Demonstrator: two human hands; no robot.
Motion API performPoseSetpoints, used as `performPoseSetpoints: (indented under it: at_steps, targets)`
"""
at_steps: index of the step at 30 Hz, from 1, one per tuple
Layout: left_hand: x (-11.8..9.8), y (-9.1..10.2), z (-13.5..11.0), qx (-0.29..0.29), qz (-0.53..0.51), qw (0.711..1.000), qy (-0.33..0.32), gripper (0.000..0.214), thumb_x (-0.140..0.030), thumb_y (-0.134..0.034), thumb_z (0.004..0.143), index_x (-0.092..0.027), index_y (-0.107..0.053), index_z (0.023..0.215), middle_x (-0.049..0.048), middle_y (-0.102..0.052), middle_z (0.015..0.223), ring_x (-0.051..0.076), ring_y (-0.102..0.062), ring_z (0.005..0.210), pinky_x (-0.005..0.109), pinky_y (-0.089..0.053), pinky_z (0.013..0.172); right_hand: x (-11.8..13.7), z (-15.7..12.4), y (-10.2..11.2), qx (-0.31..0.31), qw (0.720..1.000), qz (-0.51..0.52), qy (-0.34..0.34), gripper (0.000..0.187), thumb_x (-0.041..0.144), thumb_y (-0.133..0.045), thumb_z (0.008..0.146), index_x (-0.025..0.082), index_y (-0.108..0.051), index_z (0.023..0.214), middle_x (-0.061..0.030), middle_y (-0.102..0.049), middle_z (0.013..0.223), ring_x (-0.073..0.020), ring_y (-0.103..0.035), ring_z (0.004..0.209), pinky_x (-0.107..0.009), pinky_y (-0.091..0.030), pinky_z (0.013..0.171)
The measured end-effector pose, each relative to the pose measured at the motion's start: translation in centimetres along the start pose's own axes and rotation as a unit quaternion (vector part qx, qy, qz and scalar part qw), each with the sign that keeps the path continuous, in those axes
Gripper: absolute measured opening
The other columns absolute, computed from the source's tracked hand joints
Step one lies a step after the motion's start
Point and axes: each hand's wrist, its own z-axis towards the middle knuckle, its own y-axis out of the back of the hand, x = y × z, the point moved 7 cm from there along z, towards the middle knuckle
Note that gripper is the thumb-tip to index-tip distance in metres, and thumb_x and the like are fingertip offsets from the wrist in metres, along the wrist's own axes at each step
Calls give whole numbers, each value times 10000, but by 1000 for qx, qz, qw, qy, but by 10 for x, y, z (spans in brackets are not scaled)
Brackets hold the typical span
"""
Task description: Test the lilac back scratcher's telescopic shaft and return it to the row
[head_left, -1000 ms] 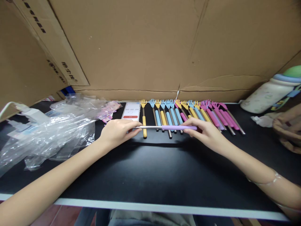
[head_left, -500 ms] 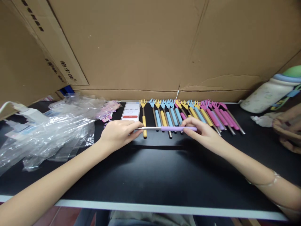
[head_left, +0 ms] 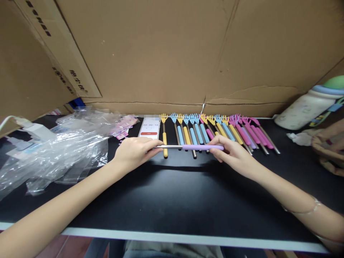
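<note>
A purple back scratcher with a metal shaft is held level above the table between both hands. My left hand is closed round its head end, which the fingers mostly hide. At the other end, my right hand pinches the purple handle grip. Just behind the shaft lies a yellow back scratcher, apart from a row of several blue, yellow and pink back scratchers. A phone with a running timer rests behind my left hand.
Crumpled clear plastic bags cover the left of the black table, beside a white charger. At the right stand a tilted white bottle, a crumpled tissue and a brown bag. Cardboard walls the back.
The purple back scratcher has shifted very slightly left, with both hands still on it. The phone's timer has gone from 09 to 10.
</note>
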Motion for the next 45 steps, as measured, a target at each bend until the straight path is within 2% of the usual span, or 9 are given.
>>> performPoseSetpoints:
  at_steps: [7, 13, 16, 20, 23, 36, 41, 45]
  targets:
    - [-4, 1, -3, -8, -6, 1000, -15, 273, -382, -408, 919, -249, -646, 916, -33, -704, 781, 98, -642, 635, 182, -344, 455, -1, -2, -10, 32, 999, 27, -33, 332, 496, -385, 886, 192, -432, 763, 59, -409, 520, -76, -373, 468, -225, -310, 487]
    - [-10, 4, -2, -2, 0, 1000, -21, 280, -384, -407, 919, -240, -647, 906, -19, -700, 773, 102, -633, 627, 184, -338, 462, 0, -3, -13, 39, 999, 10, -30, 370, 505, -352, 895, 193, -403, 701, 49, -407, 538, -78, -368, 482, -232, -311, 498]
    - [-8, 2, -2, 12, 8, 1000, -5, 303, -398, -381, 924, -243, -639, 894, -25, -698, 761, 102, -629, 623, 191, -321, 452, 1, -3, -11, 31, 999, 9, -23, 327, 487, -362, 897, 194, -456, 789, 46, -418, 561, -86, -391, 506, -231, -329, 516]
    - [-1, -2, -1, 25, 12, 999, 20, 302, -414, -372, 920, -251, -625, 893, -35, -699, 761, 104, -626, 610, 203, -301, 439, 0, -1, -6, 7, 1000, -13, 2, 266, 453, -455, 864, 210, -499, 965, 2, -495, 736, -109, -456, 624, -237, -374, 570]
    - [3, -1, -1, 13, 23, 999, 28, 279, -405, -392, 911, -255, -626, 888, -37, -697, 742, 108, -621, 582, 215, -289, 430, -2, 1, 1, -26, 999, -36, 17, 269, 440, -496, 843, 219, -510, 994, -17, -507, 809, -123, -468, 678, -240, -376, 576]
    - [3, -6, -2, 32, -41, 998, 44, 296, -412, -400, 905, -255, -651, 884, -46, -705, 749, 106, -624, 583, 192, -336, 457, -1, 1, 9, -38, 996, -77, 25, 264, 445, -475, 856, 208, -578, 909, 0, -542, 700, -108, -469, 585, -236, -345, 530]
    - [1, -4, -3, 18, -45, 998, 33, 278, -400, -421, 903, -250, -655, 910, -43, -709, 787, 106, -637, 613, 185, -343, 460, -1, 1, 8, -33, 995, -96, 8, 317, 474, -451, 857, 197, -604, 865, 19, -499, 593, -99, -420, 526, -232, -298, 495]
    - [-3, 0, -3, -2, -34, 999, 12, 258, -384, -434, 903, -255, -657, 916, -48, -705, 779, 102, -639, 628, 185, -331, 452, -2, -1, -1, -4, 998, -53, -17, 408, 500, -369, 885, 180, -585, 753, 30, -440, 532, -92, -404, 498, -230, -297, 494]
